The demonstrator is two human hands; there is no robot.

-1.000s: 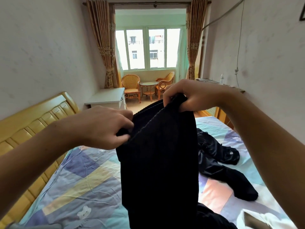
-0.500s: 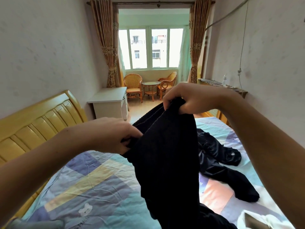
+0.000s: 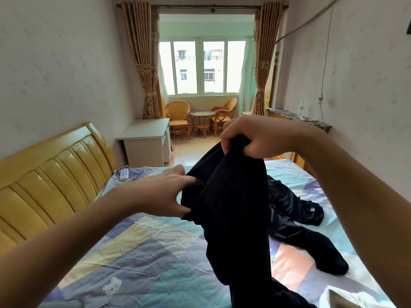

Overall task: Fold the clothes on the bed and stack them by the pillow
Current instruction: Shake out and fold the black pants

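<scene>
Left hand (image 3: 163, 194): thumb and fingers pinch a lower edge of the black ribbed knit garment (image 3: 233, 210), fingers bunched into the cloth, thumb below. Right hand (image 3: 251, 138): fingers curled tight over a gathered top edge, higher than the left and well apart from it. The garment hangs from both grips, draping down past our left fingertips toward the patchwork pastel bed sheet (image 3: 138, 252); its lower end drops out of view.

To do this step well, we judge we should find matching corners or the waistband, draw the hands apart until the top edge is taut and level, and shake out the twist before laying it flat. At present the right grip holds a bunch, not a corner, so the cloth would likely fold crooked.

Count, left to right: one yellow padded headboard (image 3: 49, 174); one held black garment; one loose shiny black garment (image 3: 295, 216) crumpled on the sheet, below and right of our right fingers; one pale cloth (image 3: 347, 298) at the lower right corner, partly cut off. No pillow in view.
</scene>
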